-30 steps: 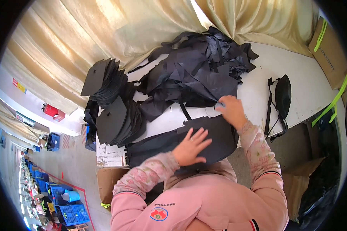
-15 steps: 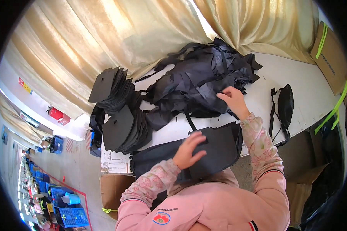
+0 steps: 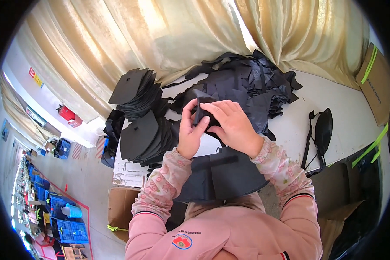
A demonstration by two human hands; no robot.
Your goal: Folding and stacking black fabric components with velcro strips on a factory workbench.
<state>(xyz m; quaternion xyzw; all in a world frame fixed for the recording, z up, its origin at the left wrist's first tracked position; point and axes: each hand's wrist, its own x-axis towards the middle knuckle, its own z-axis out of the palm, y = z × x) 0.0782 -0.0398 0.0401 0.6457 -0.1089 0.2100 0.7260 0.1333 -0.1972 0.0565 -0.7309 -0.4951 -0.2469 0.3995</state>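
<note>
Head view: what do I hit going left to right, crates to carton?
lowest blue crate → nearer black panel stack → left hand → right hand → black strapped pouch → upper-right cardboard box

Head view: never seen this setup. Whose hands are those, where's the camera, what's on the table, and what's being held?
There is no machine here: these are the bare hands of a person in a pink top. The camera is worn on the head and looks down; its wide lens bends straight edges, and picture left is the person's left.

On the white table, two stacks of black sheets stand at left, a heap of black cloth lies toward the curtain, and a black pouch with a strap lies at right. A larger black piece is at the near edge.

The left hand and right hand hold a small black piece between them; its full shape is hidden.
</note>
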